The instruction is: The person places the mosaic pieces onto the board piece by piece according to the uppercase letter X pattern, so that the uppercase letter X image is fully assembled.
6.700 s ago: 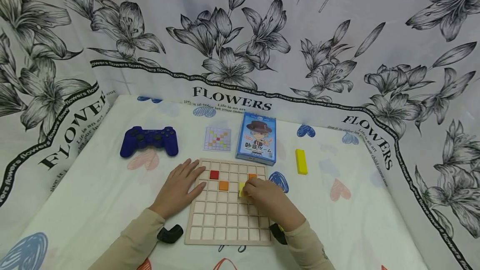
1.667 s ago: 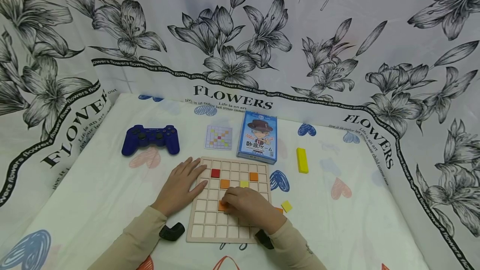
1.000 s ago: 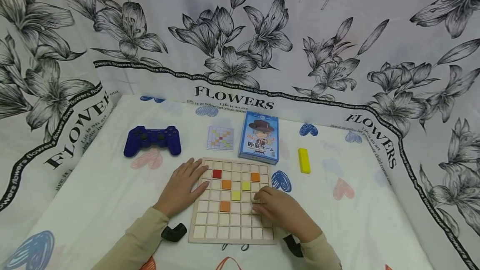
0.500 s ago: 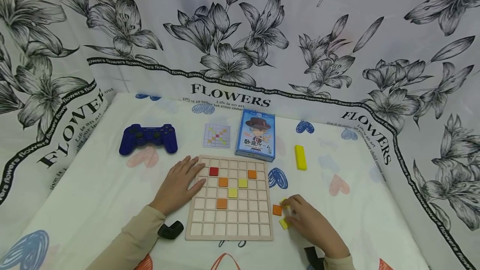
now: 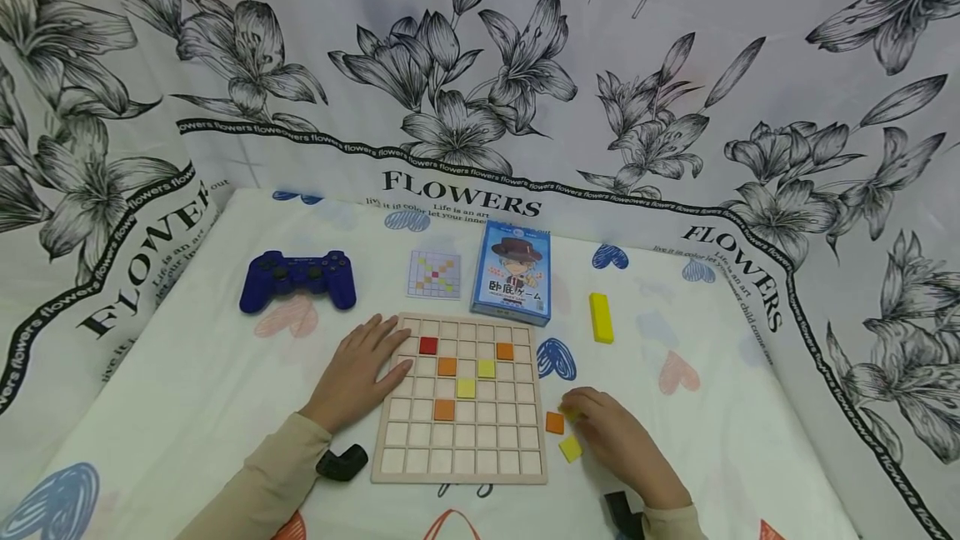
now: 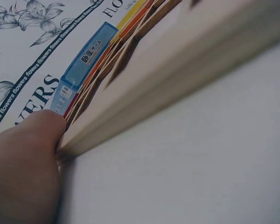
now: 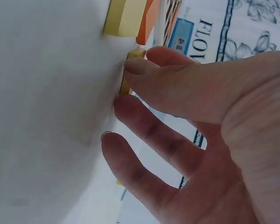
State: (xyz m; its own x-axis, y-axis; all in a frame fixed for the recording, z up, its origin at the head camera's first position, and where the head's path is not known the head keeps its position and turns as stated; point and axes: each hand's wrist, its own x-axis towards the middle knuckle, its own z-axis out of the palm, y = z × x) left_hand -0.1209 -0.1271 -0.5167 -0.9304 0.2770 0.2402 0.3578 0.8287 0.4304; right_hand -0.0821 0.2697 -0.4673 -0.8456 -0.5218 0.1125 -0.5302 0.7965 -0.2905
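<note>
In the head view, my left hand (image 5: 360, 377) lies with extended fingers over the left edge of a wooden grid board (image 5: 457, 472). The left wrist view shows its thumb (image 6: 42, 123) against the board's side. Several flat tiles sit in board cells: a red tile (image 5: 428, 346), orange ones such as this orange tile (image 5: 444, 410), and two yellow tiles (image 5: 466, 388). Right of the board, my right hand (image 5: 618, 436) pinches a yellow tile (image 7: 127, 83) between thumb and index finger, low over the cloth. Beside it lie an orange tile (image 5: 554, 422) and another yellow tile (image 5: 571, 448).
Behind the board stand a small printed grid card (image 5: 434, 274) and a blue game box (image 5: 512, 273). A blue game controller (image 5: 297, 282) lies at back left, a yellow block (image 5: 602, 317) at right. Flowered cloth (image 5: 450, 90) hangs behind the table.
Over these seconds two yellow tiles and an orange tile have come to rest in board cells. My right hand moved off the board to the loose tiles at right; my left stayed.
</note>
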